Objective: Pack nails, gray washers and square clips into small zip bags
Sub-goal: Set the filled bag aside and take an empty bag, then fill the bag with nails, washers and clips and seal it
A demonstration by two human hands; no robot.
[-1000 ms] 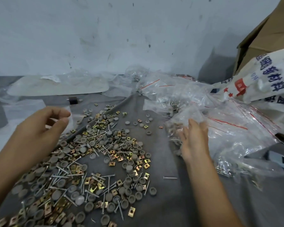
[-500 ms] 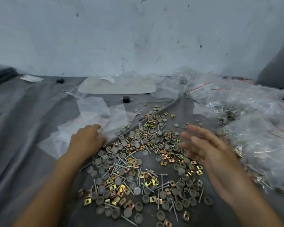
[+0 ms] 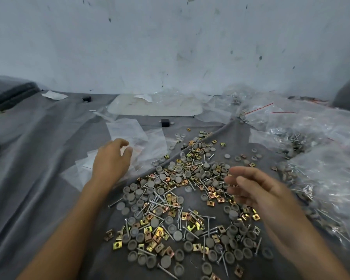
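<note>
A loose heap of nails [image 3: 160, 204], gray washers [image 3: 178, 235] and brass square clips [image 3: 159, 232] is spread over a gray cloth [image 3: 38, 178]. My left hand [image 3: 111, 161] hovers over flat empty zip bags [image 3: 127, 130] left of the heap, fingers loosely curled and holding nothing. My right hand [image 3: 255, 188] floats above the heap's right side, fingers relaxed and empty.
Filled zip bags [image 3: 321, 162] with red seal lines pile up on the right. A flat white plastic sheet [image 3: 156, 106] lies by the wall. Two small black blocks [image 3: 165, 122] sit behind the heap. A dark folded object [image 3: 14, 93] is at far left.
The view swung left, away from the cardboard box. My right hand left the filled bags and came over the heap. My left hand moved forward over the empty bags.
</note>
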